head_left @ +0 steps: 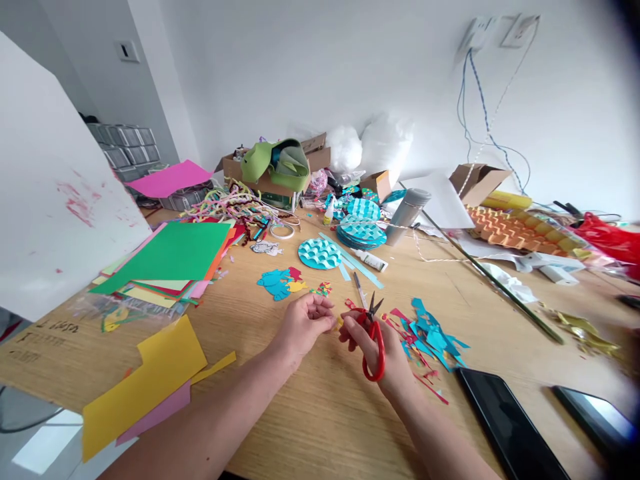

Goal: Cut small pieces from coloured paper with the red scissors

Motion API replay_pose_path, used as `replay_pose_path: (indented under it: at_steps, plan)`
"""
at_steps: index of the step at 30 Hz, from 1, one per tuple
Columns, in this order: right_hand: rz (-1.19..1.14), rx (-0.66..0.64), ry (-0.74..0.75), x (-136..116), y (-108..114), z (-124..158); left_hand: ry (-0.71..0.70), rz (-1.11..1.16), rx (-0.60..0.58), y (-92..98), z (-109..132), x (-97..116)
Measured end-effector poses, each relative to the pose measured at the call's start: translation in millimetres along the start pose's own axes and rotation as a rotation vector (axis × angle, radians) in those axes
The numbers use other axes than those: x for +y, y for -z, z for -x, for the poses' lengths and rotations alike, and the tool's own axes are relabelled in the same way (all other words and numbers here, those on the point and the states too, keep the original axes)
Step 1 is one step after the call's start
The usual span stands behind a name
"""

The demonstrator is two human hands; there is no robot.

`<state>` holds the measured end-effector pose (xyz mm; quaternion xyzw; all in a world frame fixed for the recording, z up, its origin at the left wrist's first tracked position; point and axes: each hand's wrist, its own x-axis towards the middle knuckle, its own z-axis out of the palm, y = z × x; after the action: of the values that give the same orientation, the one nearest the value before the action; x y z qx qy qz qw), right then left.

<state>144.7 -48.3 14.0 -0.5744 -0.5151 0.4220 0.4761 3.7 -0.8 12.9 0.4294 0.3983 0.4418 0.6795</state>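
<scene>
My right hand has its fingers through the loops of red-handled scissors, whose dark blades point away from me and stand slightly apart. Close beside it, my left hand is curled with thumb and fingertips drawn together; whatever it pinches is too small to make out. A tiny yellow bit shows between the two hands, at the right fingertips. Beyond my left hand lie blue paper cutouts, a yellow cutout and small multicoloured pieces. Blue paper scraps and red strips are heaped right of the scissors.
Coloured paper sheets and yellow paper lie left. Further back are a blue decorated disc, a stack of similar discs, a glue bottle, a pen and a grey tumbler. A phone lies front right.
</scene>
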Motion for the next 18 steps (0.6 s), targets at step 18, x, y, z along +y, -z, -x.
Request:
replay_pose_path:
  at_steps: [18]
  plan:
    - [-0.008,0.02,-0.045,-5.1,2.3,3.1,-0.039,-0.052,-0.01,-14.4,11.4,-4.9]
